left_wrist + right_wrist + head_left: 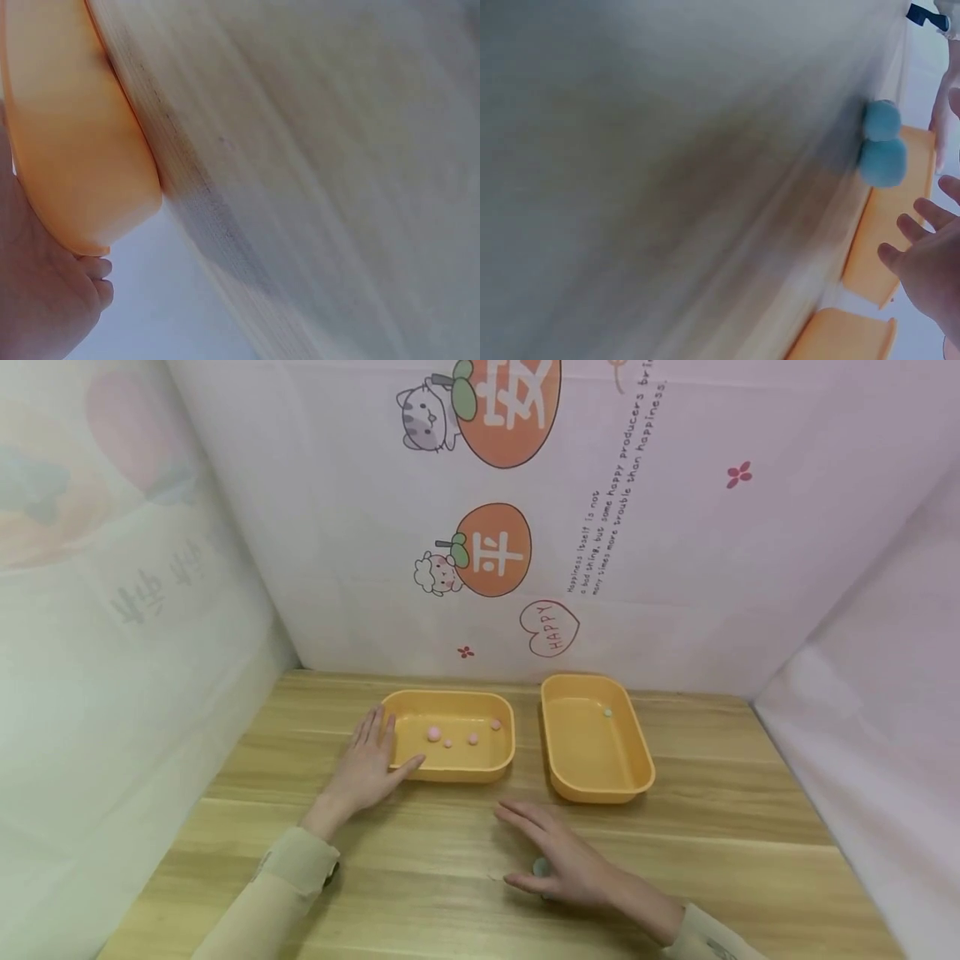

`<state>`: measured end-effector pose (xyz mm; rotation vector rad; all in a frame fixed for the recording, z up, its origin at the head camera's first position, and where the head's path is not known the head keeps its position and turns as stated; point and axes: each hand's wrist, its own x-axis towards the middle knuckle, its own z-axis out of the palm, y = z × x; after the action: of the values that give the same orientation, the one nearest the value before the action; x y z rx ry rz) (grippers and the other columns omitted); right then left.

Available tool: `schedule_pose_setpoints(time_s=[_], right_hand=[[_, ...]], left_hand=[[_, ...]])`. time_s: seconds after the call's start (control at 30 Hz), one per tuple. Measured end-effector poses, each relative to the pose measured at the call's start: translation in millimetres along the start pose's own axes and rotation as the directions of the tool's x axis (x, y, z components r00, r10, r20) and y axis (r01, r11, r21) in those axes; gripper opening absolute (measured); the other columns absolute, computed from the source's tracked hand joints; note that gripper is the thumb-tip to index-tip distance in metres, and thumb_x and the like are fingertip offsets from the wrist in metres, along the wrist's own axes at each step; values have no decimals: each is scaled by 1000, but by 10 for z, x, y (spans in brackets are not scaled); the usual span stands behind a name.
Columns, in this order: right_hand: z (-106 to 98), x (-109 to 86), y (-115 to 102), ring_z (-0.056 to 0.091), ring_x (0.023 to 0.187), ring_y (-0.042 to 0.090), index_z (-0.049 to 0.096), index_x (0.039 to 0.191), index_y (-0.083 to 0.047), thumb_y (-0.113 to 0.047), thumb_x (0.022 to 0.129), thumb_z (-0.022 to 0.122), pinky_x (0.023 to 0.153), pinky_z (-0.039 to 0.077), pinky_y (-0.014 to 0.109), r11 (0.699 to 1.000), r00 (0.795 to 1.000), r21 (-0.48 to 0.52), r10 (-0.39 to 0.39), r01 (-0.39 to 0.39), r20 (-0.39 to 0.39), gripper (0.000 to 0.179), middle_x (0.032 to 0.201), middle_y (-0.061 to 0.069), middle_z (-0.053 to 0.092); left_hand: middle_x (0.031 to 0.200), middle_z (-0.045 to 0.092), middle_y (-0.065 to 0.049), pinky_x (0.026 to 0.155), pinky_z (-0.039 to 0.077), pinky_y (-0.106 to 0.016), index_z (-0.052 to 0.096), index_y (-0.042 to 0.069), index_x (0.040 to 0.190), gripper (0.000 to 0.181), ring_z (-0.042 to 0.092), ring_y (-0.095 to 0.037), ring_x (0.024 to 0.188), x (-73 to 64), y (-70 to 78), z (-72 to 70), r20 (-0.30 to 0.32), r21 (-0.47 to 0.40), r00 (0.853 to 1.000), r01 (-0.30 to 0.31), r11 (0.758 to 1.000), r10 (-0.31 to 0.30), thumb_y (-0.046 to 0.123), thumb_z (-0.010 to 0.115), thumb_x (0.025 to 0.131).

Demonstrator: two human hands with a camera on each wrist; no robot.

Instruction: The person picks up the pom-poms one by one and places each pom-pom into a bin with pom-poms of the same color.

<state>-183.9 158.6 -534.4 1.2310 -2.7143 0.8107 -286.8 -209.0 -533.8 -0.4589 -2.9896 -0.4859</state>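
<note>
Can see the left hand laid over the left end of one yellow tray, fingers extended at the rim and thumb reaching over the near side, touching the tray and spread rather than clenched. Can count four pink balls inside that tray, unequal in size, scattered from its middle toward its right end. Can find the right hand in front of the trays, over the wooden table, fingers stretched out, thumb set wide of them, gripping nothing. In the right wrist view, can make out a larger blue-green ball and a smaller blue-green ball on the table, apart from the fingertips; cannot quite tell, at so low and blurred an angle, actual contact between the two from mere overlap. Farther right, can see a second yellow tray, turned lengthwise away from the person and apart from the first, with a small pale green ball toward its far end. Behind, can see a white cloth printed with orange fruit and cartoon animals.
</note>
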Motion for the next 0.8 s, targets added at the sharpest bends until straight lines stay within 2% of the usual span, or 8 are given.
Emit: schedule_pose_setpoints(time_s=[0.33,0.5,0.6,0.7,0.8], right_hand=[[6,-221,63,47,156,45,50,165,-10,-50,97,83,119,43,75,1000,997,-5,-7,7,83,86,169,15,52],[15,-259,65,49,155,42,59,159,-14,-47,99,82,119,44,74,997,994,54,44,-50,99,72,165,9,58],[32,-278,59,56,150,38,67,150,-15,-41,99,84,117,49,69,993,995,93,69,-76,72,60,158,6,64],[68,-306,59,62,142,34,72,142,-16,-36,98,85,114,56,59,993,997,95,63,-66,33,50,151,3,67],[117,-343,52,62,140,32,72,142,-17,-35,98,85,112,58,51,996,999,70,46,-47,11,49,152,4,66]], left_hand=[[181,10,-34,141,14,-59,22,-10,170,105,14,-50,171,-3,12,-22,-9,5,1000,-1,1000,1,70,50,108],[181,10,-34,141,14,-59,22,-10,170,105,13,-50,171,-4,14,-24,-3,4,1000,1,1000,-1,70,49,108],[181,10,-34,142,14,-59,22,-10,170,105,13,-50,171,-3,14,-23,-1,5,1000,2,1000,-2,70,49,108],[181,9,-34,142,14,-59,22,-10,170,105,13,-50,171,-3,15,-22,-1,5,1000,3,1000,-3,70,50,108],[181,9,-34,141,14,-59,22,-10,170,105,13,-50,171,-4,10,-19,-3,9,1000,1,1000,-1,70,49,108]])
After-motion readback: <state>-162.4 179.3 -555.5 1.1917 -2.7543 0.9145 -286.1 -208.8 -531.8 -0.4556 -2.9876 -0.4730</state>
